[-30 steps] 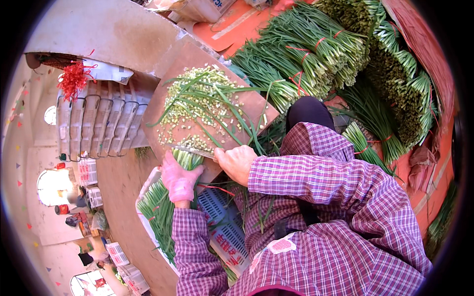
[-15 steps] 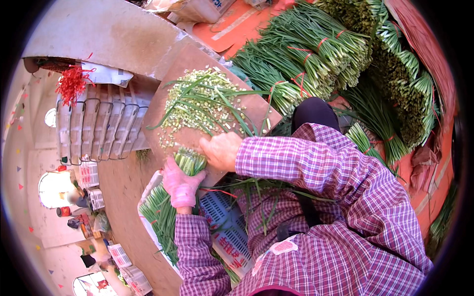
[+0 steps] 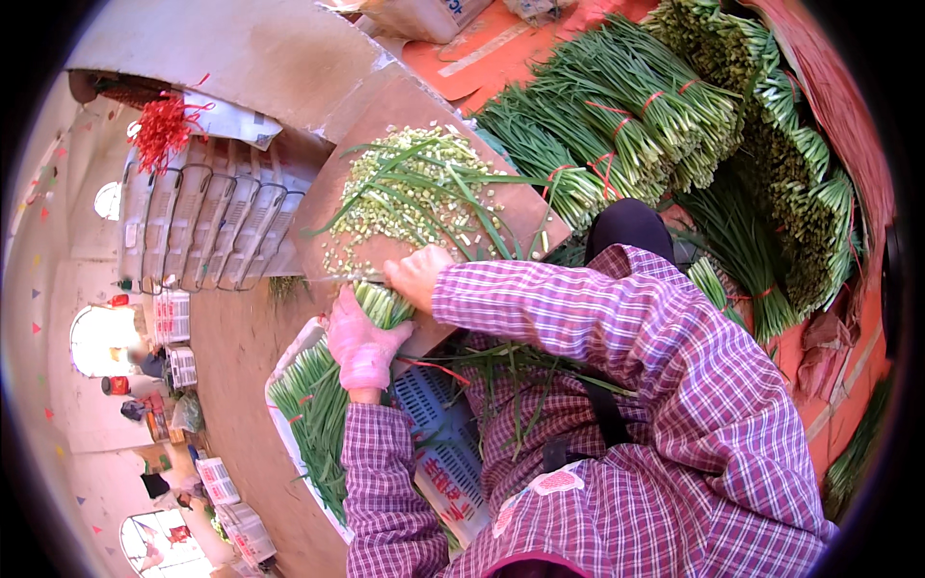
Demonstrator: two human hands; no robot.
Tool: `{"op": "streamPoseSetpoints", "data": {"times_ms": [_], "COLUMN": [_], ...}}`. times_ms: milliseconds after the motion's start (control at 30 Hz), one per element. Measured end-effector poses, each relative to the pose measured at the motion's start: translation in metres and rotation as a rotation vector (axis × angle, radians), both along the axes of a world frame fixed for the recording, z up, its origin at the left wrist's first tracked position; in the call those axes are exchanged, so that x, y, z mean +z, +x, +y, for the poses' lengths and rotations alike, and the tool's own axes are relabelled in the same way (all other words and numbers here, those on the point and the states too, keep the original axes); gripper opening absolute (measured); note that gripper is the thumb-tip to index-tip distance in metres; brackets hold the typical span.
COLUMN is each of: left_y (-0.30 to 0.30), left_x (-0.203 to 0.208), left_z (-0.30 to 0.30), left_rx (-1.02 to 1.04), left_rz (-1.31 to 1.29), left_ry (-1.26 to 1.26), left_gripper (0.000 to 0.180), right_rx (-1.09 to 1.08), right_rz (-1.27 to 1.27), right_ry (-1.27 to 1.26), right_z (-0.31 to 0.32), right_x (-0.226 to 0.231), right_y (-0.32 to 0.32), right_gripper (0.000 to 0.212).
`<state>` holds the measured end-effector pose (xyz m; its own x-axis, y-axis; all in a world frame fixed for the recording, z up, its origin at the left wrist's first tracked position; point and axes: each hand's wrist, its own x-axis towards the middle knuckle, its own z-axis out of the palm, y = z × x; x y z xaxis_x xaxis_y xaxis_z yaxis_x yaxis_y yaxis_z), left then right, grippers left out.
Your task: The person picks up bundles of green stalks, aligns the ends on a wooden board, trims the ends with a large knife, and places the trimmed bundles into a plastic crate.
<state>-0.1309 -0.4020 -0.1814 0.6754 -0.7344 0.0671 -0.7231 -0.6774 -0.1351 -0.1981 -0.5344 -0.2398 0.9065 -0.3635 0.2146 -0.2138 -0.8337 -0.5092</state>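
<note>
Workroom with brown floor; brown square board [image 3: 397, 108], one, in front of the person. Pink-gloved left hand [image 3: 362, 339]: fingers wrapped round one bunch of green, pale-ended stems [image 3: 383, 304] at the board's near edge. Bare right hand [image 3: 420, 277] just beside it, fingers curled closed on probably one thin metal blade [image 3: 352, 280], edge-on. One heap of chopped pale-green pieces [image 3: 390, 197] mid-board. One white tub [image 3: 282, 422] of green bunches below the board's left corner.

Stem pieces [image 3: 359, 218] on board [image 3: 529, 205], bundles [image 3: 631, 111] right
</note>
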Motion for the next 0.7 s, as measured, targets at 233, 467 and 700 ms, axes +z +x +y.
{"op": "streamPoseSetpoints", "data": {"times_ms": [233,467,700], "left_y": [-0.001,-0.086,-0.123], "left_x": [0.011,0.016,-0.025], "left_z": [0.009,0.065,0.122], "left_rx": [-0.120,-0.011,-0.027], "left_rz": [0.036,0.331,0.720], "left_ry": [-0.132,-0.901,-0.880], "left_gripper": [0.116,0.058,0.014], "right_rx": [-0.114,-0.033,0.153], "right_rz": [0.122,-0.347,-0.298], "right_ry": [-0.215,-0.375,-0.118], "right_z": [-0.054,-0.045,0.012], "right_x": [0.028,0.068,0.070], "right_y": [-0.020,-0.034,-0.018], "right_gripper": [0.014,0.021,0.024]}}
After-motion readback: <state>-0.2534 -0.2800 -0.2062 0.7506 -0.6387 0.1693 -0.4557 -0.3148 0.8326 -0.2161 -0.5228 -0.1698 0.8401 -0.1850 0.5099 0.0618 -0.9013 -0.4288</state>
